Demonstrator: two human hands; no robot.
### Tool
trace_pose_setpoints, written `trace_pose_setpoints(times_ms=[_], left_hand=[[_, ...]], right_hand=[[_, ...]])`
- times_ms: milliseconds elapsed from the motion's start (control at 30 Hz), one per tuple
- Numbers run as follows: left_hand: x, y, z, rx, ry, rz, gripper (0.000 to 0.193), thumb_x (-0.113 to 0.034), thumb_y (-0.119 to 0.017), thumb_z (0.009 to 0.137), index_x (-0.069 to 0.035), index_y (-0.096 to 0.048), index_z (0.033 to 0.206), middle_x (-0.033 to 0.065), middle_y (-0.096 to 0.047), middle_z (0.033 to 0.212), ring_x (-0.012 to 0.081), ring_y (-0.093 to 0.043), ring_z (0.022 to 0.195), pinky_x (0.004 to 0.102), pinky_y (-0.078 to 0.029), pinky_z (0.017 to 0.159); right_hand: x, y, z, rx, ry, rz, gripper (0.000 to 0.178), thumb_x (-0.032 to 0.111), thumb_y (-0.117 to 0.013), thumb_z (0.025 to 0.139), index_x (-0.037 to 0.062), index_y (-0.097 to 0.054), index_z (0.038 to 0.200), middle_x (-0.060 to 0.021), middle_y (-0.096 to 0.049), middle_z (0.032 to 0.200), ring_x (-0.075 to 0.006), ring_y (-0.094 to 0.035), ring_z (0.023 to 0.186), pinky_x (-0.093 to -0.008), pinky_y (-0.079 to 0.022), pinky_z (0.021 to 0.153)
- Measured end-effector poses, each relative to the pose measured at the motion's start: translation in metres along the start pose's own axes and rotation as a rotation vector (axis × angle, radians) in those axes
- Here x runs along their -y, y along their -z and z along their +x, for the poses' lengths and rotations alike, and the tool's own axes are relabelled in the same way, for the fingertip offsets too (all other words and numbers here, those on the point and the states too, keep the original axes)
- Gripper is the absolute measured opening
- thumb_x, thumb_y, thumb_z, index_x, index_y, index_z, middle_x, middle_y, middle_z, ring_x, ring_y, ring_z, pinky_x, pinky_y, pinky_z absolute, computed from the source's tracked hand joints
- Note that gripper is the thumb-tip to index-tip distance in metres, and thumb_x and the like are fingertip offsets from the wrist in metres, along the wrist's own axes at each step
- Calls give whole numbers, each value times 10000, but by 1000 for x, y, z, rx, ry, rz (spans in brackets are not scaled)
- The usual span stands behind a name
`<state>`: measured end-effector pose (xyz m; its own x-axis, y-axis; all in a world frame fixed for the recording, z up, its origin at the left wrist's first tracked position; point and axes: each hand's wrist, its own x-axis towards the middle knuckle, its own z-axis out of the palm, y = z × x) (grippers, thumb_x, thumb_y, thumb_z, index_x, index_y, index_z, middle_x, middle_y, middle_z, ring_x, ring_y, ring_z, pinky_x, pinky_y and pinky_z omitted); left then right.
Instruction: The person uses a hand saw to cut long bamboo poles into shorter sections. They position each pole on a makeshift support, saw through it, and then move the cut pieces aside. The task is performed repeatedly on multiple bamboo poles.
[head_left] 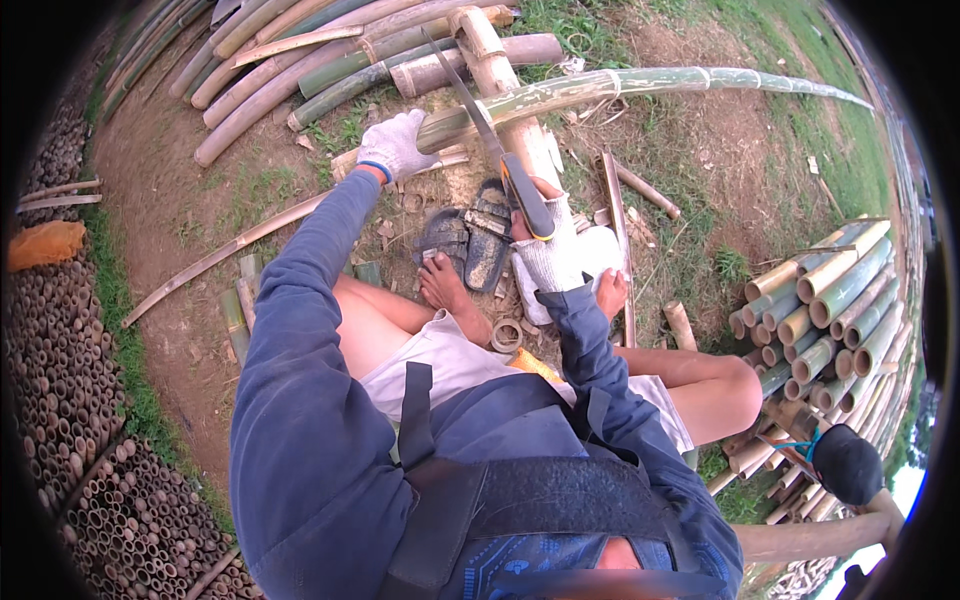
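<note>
A long green bamboo pole [640,84] lies across a thick bamboo support [490,62] in front of me. My left hand [397,147], in a white glove with a blue cuff, grips the pole near its left end. In my right hand [548,232], also gloved in white, is the handle of a hand saw [526,196], dark with orange trim. The saw's blade [467,98] lies across the pole, a little right of my left hand, and points up and left. Whether its teeth are in the bamboo I cannot tell.
Sandals [487,235] lie by my bare feet, near a cut bamboo ring [506,335]. Bamboo poles [290,85] lie at the far left, with many stacked cut tubes [80,350] below them. Another bamboo stack [835,300] stands at right, near a dark rounded object [847,465].
</note>
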<state>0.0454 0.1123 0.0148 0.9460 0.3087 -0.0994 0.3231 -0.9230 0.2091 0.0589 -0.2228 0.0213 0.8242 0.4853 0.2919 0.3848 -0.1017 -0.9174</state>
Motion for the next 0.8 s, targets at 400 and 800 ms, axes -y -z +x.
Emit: trace_pose_setpoints(times_ms=[400, 800], left_hand=[[-10, 0, 15, 84, 136, 92, 902, -598, -895, 778, -128, -617, 1496, 190, -730, 1380, 363, -742, 1245, 471, -592, 1064], [12, -13, 23, 54, 97, -5, 646, -471, -851, 820, -143, -686, 1351, 194, -819, 1195, 375, -798, 1122, 462, -619, 996]], right_hand=[[13, -16, 25, 80, -140, -14, 585, 63, -714, 914, 58, -578, 1482, -163, -700, 1309, -322, -714, 1180, -393, -562, 1018], [67, 60, -120, 19, -200, -31, 394, 18, -640, 1057, 16, -595, 1448, -92, -675, 1225, -215, -675, 1096, -325, -539, 989]])
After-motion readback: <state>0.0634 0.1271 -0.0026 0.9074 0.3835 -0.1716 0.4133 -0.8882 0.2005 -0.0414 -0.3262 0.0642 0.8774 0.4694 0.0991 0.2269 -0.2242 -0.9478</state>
